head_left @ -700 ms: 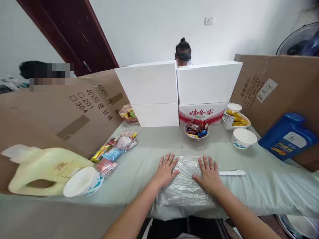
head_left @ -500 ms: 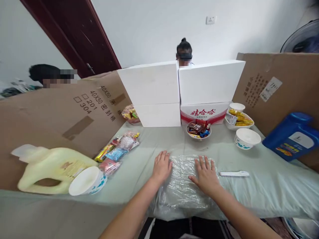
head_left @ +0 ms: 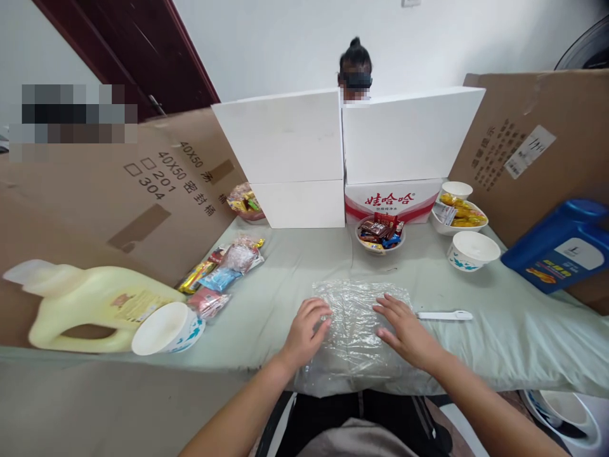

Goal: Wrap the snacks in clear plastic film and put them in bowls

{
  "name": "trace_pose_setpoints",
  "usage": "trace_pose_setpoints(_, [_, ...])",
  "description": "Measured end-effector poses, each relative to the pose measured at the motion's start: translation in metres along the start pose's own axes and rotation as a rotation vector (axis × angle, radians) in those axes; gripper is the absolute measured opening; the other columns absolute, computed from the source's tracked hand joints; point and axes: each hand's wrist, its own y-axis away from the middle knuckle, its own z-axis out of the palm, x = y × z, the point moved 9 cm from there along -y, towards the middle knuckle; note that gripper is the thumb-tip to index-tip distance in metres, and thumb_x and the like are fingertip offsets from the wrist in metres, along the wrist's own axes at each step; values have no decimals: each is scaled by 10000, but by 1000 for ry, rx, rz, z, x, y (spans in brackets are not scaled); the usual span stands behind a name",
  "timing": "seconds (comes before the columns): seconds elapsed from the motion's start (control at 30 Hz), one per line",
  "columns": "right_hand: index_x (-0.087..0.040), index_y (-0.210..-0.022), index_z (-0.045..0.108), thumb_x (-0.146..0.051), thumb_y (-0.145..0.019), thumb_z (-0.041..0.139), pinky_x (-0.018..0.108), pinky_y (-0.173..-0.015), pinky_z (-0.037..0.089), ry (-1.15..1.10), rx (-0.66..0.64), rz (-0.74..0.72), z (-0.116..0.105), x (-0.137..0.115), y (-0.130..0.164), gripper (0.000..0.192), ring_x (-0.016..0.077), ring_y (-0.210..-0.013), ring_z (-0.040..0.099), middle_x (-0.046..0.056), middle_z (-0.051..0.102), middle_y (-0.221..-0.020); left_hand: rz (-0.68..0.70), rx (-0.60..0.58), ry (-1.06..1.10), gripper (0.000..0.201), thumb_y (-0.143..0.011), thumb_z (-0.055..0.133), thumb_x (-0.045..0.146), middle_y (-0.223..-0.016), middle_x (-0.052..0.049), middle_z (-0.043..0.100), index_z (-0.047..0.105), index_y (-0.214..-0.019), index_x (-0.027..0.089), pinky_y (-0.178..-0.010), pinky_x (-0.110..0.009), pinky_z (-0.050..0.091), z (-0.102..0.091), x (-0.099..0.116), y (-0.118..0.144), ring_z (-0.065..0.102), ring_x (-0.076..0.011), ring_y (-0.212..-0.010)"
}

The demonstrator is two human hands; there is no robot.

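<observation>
A clear, crinkled plastic bag (head_left: 354, 330) lies flat at the front of the cloth-covered table (head_left: 266, 317), its near end by the table's edge. At its left side is my left hand (head_left: 307, 330), fingers bent a little and the thumb apart from them. My right hand (head_left: 404, 330) is over the bag's right part with its fingers spread. Neither hand grips anything; whether the fingertips touch the plastic I cannot tell. Just right of the bag lies a white plastic utility knife or similar slim handle (head_left: 445, 315).
Snack packets (head_left: 221, 276), a paper bowl (head_left: 169, 329) and a pale yellow jug (head_left: 99, 308) lie left. Behind stand a candy bowl (head_left: 380, 235) and white boxes (head_left: 285, 139). Right are another paper bowl (head_left: 473, 251) and a blue bottle (head_left: 556, 247). A person (head_left: 354, 70) is behind the boxes.
My hands have drawn back a little from flat on the bag, and their fingers are more bent. The view has tilted slightly downward. The bag stays in place.
</observation>
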Motion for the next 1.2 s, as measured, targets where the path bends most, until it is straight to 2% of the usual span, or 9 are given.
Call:
trace_pose_setpoints(0.07, [-206,-1371,472,-613,-856,516,501,-1120,283,-78,-37,-77,-11,3,28,658,285,-1395,301,131,483,-1418,41,-65,129,219,-942,482,331,-1070,-99,614,590,-1081,201,-946,-436,463,-15,13,18,549,-241,-1076])
trace_pose_setpoints(0.17, [-208,-1377,460,-674,-693,672,564,-1117,263,-104,-127,-115,-6,11,66,854,342,-1405,262,152,455,-1434,116,-283,110,595,-806,647,535,-1246,-142,550,489,-1269,198,-986,-494,446,-11,25,56,504,-310,-1175])
trace_pose_setpoints(0.23, [-217,-1271,554,-589,-740,681,583,-1119,245,-104,-148,-104,3,16,81,661,346,-1416,232,140,436,-1451,171,-406,-34,706,-750,724,487,-1376,-150,467,437,-1337,218,-1037,-549,391,1,25,80,422,-349,-1279])
trace_pose_setpoints(0.3, [-220,-1068,641,-428,-861,595,556,-1122,261,-137,-126,-95,9,16,89,297,308,-1416,249,111,486,-1414,208,-456,-159,519,-818,663,264,-1416,-122,450,478,-1303,244,-1064,-551,360,11,23,96,375,-329,-1333])
trace_pose_setpoints(0.43, [-216,-900,622,-267,-941,451,424,-1042,416,-338,-62,-91,9,7,93,183,228,-1299,454,93,648,-1181,116,-419,-40,254,-843,471,55,-1201,-82,620,620,-977,211,-1028,-435,417,9,22,95,490,-254,-1240])
trace_pose_setpoints(0.63, [-234,-966,632,-369,-938,459,299,-819,521,-552,-15,132,11,20,96,221,173,-903,657,55,690,-956,-446,-412,281,138,-887,480,247,-711,1,646,605,-878,190,-639,-238,481,5,-13,76,623,-140,-649])
trace_pose_setpoints(0.9, [-183,-1151,523,-537,-851,497,322,-657,534,-757,270,438,23,45,59,465,180,-675,658,36,673,-779,-672,-28,9,241,-886,445,344,-609,25,585,622,-848,184,-579,-234,401,-13,-56,52,559,-138,-556])
trace_pose_setpoints(1.03, [-159,-1256,457,-461,-882,426,337,-629,511,-460,342,453,20,43,37,482,189,-628,641,25,660,-760,-700,46,-332,196,-902,482,296,-736,-5,682,651,-855,206,-631,-240,375,-22,-64,39,600,-154,-663])
trace_pose_setpoints(1.2, [-107,-1346,411,-384,-938,318,337,-539,452,16,315,416,25,34,26,502,244,-645,662,95,696,-831,-746,-44,-611,242,-945,491,363,-826,-39,720,662,-879,205,-641,-250,366,-17,-79,25,643,-175,-730])
